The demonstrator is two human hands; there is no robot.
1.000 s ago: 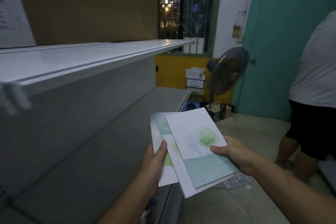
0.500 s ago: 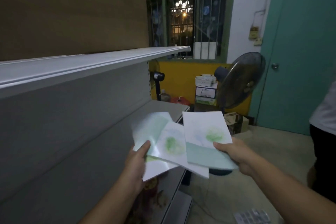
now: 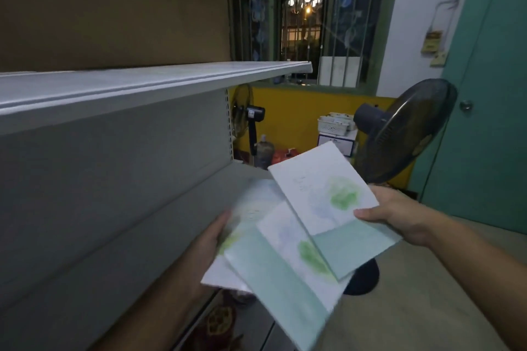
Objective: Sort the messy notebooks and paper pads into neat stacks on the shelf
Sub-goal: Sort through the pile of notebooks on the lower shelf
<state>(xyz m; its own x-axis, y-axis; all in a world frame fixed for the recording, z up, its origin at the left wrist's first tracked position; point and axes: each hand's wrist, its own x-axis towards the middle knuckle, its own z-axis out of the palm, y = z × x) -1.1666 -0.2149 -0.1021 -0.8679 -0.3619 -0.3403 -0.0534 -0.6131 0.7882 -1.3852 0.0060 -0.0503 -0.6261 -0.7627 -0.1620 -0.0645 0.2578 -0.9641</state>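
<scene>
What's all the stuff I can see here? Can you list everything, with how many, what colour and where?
Notebooks: three, white and pale green with green blotches, fanned out in the hands.
Shelf boards: two, grey, one above and one below, at left.
Cardboard box: one, brown, on the upper shelf.
Standing fan: one, dark, right of the notebooks.
Second fan: one, dark, by the yellow wall.
Barred window: one, green frame, at the back.
Door: one, teal, at right.
White basket: one, on boxes beside the fan.
Left hand: holds the lower notebooks.
Right hand: holds the top notebook.
</scene>
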